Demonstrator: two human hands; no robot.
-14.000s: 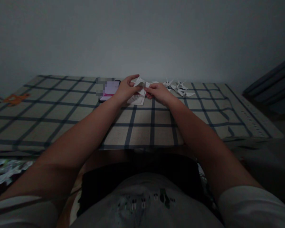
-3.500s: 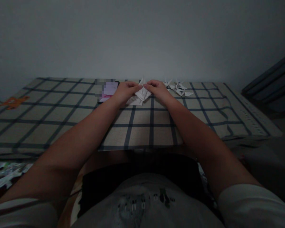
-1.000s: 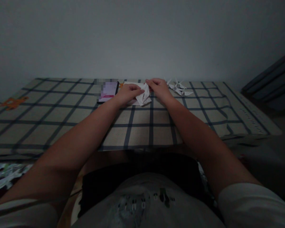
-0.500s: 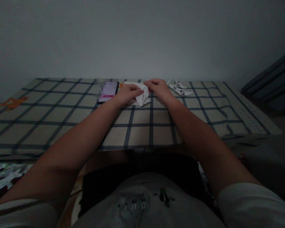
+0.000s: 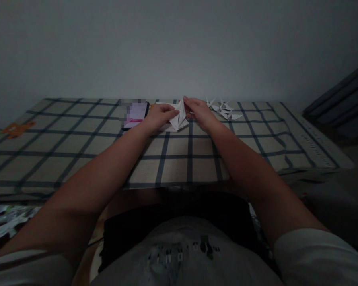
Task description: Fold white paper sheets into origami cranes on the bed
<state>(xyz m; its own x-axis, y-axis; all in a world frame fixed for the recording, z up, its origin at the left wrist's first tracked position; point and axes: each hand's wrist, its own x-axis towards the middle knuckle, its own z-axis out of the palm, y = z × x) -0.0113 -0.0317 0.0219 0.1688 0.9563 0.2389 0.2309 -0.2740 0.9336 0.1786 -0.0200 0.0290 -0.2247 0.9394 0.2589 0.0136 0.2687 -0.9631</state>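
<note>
A partly folded white paper piece (image 5: 179,118) rests on the checked cloth (image 5: 179,159), one pointed flap raised upright. My left hand (image 5: 159,115) pinches its left side with closed fingers. My right hand (image 5: 199,110) grips the raised flap from the right, fingers closed on it. More white paper (image 5: 167,127) lies flat under the folded piece.
A lit phone (image 5: 136,113) lies just left of my left hand. Several finished paper cranes (image 5: 225,111) sit to the right of my right hand. An orange object (image 5: 16,128) is at the cloth's far left. A dark cushion (image 5: 340,111) borders the right side.
The paper flap that lay folded flat half a second ago now stands up in a point between my hands. Both hands stay in place on the paper.
</note>
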